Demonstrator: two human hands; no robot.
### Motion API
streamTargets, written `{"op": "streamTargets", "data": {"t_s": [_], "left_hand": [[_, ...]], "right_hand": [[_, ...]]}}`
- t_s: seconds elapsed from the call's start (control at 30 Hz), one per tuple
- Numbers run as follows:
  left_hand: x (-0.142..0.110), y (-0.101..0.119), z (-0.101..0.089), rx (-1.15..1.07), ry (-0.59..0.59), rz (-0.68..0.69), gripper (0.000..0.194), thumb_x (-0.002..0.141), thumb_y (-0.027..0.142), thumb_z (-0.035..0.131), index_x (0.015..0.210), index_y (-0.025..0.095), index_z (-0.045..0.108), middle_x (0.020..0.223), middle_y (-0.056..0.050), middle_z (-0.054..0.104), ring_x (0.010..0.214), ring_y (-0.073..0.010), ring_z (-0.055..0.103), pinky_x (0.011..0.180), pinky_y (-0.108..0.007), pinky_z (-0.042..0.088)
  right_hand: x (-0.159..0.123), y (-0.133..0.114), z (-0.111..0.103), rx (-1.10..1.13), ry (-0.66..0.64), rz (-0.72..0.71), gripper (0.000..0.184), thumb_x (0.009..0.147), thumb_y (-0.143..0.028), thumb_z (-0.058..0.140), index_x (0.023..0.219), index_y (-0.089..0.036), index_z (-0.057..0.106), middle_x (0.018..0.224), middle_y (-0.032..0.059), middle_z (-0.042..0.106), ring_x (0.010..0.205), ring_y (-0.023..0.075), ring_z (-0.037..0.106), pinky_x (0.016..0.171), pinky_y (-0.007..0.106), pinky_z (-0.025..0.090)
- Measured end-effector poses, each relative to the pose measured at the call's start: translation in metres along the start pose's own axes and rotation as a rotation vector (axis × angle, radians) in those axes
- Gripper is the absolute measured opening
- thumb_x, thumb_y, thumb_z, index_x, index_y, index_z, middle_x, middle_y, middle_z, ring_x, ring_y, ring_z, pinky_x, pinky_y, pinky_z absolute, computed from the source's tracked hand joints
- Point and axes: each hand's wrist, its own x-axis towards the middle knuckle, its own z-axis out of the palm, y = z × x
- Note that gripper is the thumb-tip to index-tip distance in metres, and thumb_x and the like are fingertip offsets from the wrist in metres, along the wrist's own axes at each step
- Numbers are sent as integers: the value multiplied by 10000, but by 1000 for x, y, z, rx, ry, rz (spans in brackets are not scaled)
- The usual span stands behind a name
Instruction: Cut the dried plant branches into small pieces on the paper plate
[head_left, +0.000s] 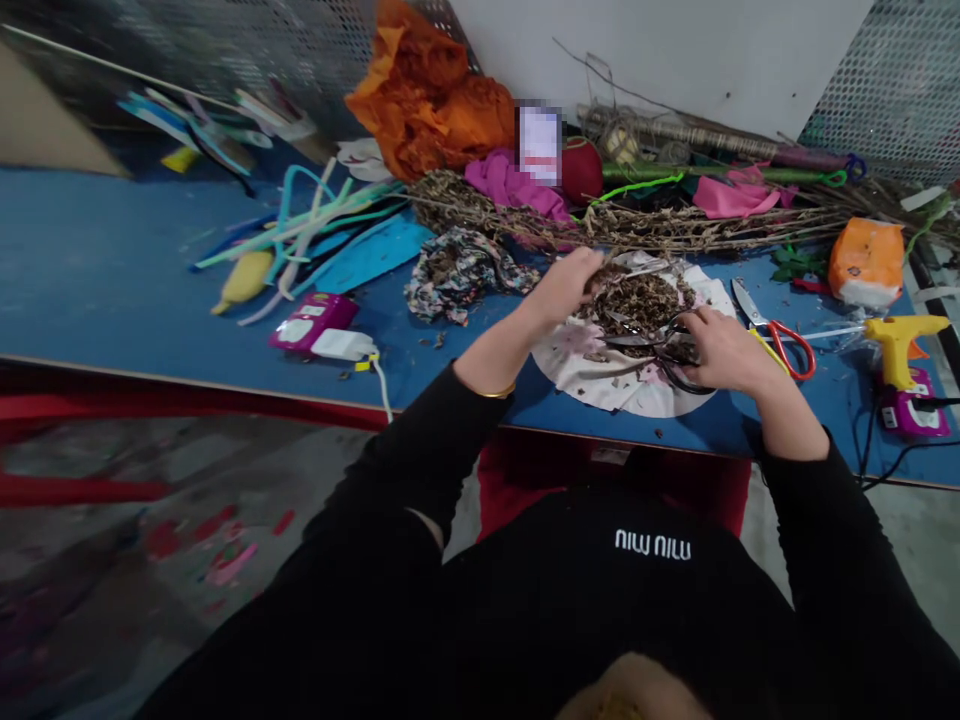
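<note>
A heap of dry brown leaves (637,303) lies on a round white cloth (581,375) with pinkish patches. My right hand (721,347) grips dark-handled scissors (637,341) at the heap's near right side, with the blades pointing left over the leaves. At the heap's upper left edge is my left hand (571,284), its fingers curled together. Whatever lies between those fingers is hidden. Red-handled scissors (791,348) rest on the table just right of the cloth.
Long dried stems (675,230) run across the back of the blue table (97,270). Left of the cloth lie a patterned fabric bundle (457,275) and a purple power strip (313,322). A yellow glue gun (900,345) and an orange-white packet (866,262) are at right.
</note>
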Motion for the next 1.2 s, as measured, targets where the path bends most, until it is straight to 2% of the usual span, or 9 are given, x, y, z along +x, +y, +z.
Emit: {"op": "streamTargets", "data": {"t_s": [0.1,0.23,0.4,0.53,0.63,0.77,0.9,1.07,1.2], "left_hand": [[-12,-7,13,31,-84,-46,448,996,508,520,661,216,460,634,4,497,578,-129,458,606,-286,395],[-24,-8,15,-48,-92,-100,348,916,432,587,646,213,566,539,23,456,525,-133,402,556,-285,319],[-23,-14,2,-214,-42,-139,282,927,415,566,810,192,693,657,-15,581,549,-125,447,544,-272,343],[-20,-21,-7,-310,-53,-199,280,920,299,554,1099,184,736,862,-71,711,619,-137,547,578,-268,434],[-21,-22,-10,-256,-37,-215,333,911,284,605,1194,163,730,911,-80,741,698,-158,620,659,-288,499],[-25,-20,-12,-145,-19,-184,273,859,305,717,1086,175,795,945,-80,774,832,-210,690,776,-332,534],[-27,-19,-13,-137,-59,-172,252,890,325,696,1069,187,807,836,-74,763,761,-204,673,707,-328,510],[-27,-13,-9,-146,-67,-183,183,937,299,623,932,179,760,721,-51,685,648,-166,612,658,-315,488],[-28,-8,-4,-169,-72,-148,170,942,272,568,914,183,710,744,-37,685,662,-156,605,682,-298,495]], "right_hand": [[3,-7,10,-59,29,-14,712,766,-353,612,1411,-65,516,1217,232,623,1066,343,569,900,448,447],[6,-10,12,-38,1,-69,819,739,-268,575,1514,-56,421,1212,210,628,1092,340,561,943,454,444],[5,-9,1,-16,-42,-38,815,744,-248,572,1537,-121,432,1163,171,615,1010,302,581,803,377,454],[1,-8,-11,-55,-29,38,653,800,-330,607,1436,-187,574,1069,136,625,859,265,597,672,332,408],[-1,-2,-17,-9,-41,44,561,835,-322,594,1385,-220,635,1007,109,640,823,253,618,654,324,412],[-1,8,-17,231,-40,11,554,860,-287,582,1412,-257,624,1095,101,651,878,240,647,719,326,477],[2,10,-10,450,33,28,518,848,-348,642,1357,-250,657,1079,81,644,907,233,635,812,361,517],[7,5,-2,476,172,163,576,785,-554,733,1245,-209,712,990,78,617,844,233,603,756,369,519],[8,4,0,479,151,192,661,790,-656,709,1275,-207,692,1026,94,660,861,245,621,773,382,524]]}}
